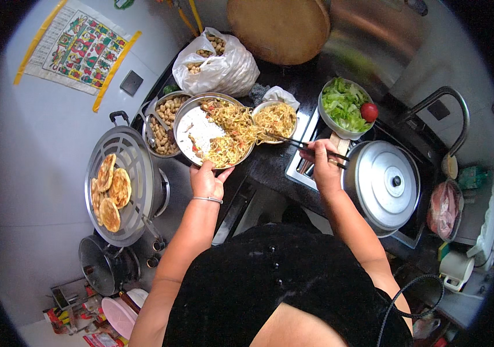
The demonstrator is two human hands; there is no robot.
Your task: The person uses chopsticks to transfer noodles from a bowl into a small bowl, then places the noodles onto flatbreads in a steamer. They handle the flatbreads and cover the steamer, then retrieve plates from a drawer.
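My left hand [207,181] grips the near rim of a round metal dish [176,128], tilted toward the right. White, grainy-looking food [193,128] covers its left part. Yellow shredded food [228,122] with red and green bits fills the rest, reaching toward a smaller bowl [295,128] at the dish's right edge. That bowl is heaped with similar shreds [276,118]. Closed around dark chopsticks [296,142], my right hand [325,161] is over the stove edge, and the chopstick tips touch the shreds where dish and bowl meet.
Flatbreads [119,188] lie on a slotted metal rack [137,222] at left. Peanuts fill a pan [169,110] and a white bag [232,69]. A lidded pot [383,185] stands right of my right hand, with a lettuce bowl [345,130] and curved faucet [463,113] beyond.
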